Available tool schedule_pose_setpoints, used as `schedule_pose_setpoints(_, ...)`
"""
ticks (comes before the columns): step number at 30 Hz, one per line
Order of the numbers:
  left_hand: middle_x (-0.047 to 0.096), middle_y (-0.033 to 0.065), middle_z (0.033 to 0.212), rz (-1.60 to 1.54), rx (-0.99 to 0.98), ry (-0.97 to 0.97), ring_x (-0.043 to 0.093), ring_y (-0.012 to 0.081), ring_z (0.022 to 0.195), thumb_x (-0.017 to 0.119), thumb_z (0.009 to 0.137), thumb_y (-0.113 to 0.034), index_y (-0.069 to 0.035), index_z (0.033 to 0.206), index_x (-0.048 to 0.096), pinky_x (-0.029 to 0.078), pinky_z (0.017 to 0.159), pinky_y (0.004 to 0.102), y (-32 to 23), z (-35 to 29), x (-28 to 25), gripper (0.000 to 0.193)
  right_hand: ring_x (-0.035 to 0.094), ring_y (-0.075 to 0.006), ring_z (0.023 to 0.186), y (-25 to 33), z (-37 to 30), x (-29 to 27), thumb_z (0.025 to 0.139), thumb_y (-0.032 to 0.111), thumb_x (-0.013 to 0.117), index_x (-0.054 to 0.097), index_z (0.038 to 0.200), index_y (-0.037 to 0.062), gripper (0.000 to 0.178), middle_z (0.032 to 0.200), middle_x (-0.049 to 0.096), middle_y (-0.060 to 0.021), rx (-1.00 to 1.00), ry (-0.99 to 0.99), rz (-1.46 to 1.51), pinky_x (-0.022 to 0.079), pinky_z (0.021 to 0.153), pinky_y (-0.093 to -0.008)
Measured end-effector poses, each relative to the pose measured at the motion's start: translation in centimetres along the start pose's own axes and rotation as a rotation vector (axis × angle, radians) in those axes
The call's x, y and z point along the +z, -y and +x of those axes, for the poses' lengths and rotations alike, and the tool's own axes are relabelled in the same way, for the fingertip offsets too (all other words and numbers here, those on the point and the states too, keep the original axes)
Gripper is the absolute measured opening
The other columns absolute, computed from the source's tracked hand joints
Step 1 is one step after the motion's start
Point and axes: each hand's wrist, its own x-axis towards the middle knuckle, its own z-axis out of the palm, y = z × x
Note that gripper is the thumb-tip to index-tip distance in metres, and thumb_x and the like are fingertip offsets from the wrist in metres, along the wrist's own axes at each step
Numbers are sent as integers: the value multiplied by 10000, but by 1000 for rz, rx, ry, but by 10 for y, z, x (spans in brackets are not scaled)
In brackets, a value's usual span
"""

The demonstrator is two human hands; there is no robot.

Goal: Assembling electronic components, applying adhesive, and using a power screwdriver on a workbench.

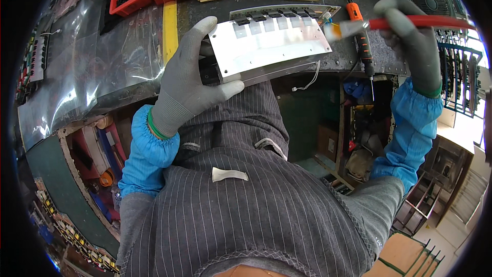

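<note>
Gripping the shiny metal panel [269, 46] at its left end, the left hand [187, 79] tilts it over the counter [353, 59] edge, long axis running left-right. The right hand [415, 41], closed on a red-handled brush [389, 24], brings bristles to the panel's right end.

left hand [187, 84]: gloved, fingers spread, gripping | right hand [412, 36]: gloved, raised, fingers pinched
</note>
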Motion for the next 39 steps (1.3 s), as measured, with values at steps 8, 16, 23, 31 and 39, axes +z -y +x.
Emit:
schedule_pose_setpoints(8,535,160,1339,-166,-67,5,575,266,1226,899,656,-274,-40,1505,319,477,1037,386,-3,-4,-5,1055,517,-34,738,-9,47,-56,1003,154,538,531,1420,87,423,972,646,12,-424,-323,-81,435,670,-187)
schedule_pose_setpoints(16,512,230,1348,-112,-60,16,608,338,1159,897,667,-273,4,1465,332,514,982,404,-4,-1,-2,1017,591,-114,752,-29,135,-53,893,117,627,720,1110,107,236,919,671,-38,-665,-800,-551,493,701,-280)
schedule_pose_setpoints(23,517,222,1332,-72,-55,6,587,351,1191,889,679,-292,-10,1469,331,506,997,410,-4,-3,-4,1008,670,-239,734,-78,181,-17,866,184,626,717,1071,133,230,810,672,-120,-644,-640,-636,527,673,-347)
schedule_pose_setpoints(31,535,176,1280,-120,-23,17,612,310,1069,907,669,-270,-60,1499,318,522,926,395,-6,-2,-5,1039,692,-352,777,6,159,25,870,189,614,722,1068,144,230,857,714,-156,-212,-213,-643,543,716,-440)
schedule_pose_setpoints(39,524,198,1300,-96,10,-10,604,350,1141,896,684,-291,-51,1486,333,521,965,418,-9,0,-7,1009,687,-243,820,86,259,93,894,254,652,735,1041,97,231,887,712,-102,-764,-149,-506,525,738,-368)
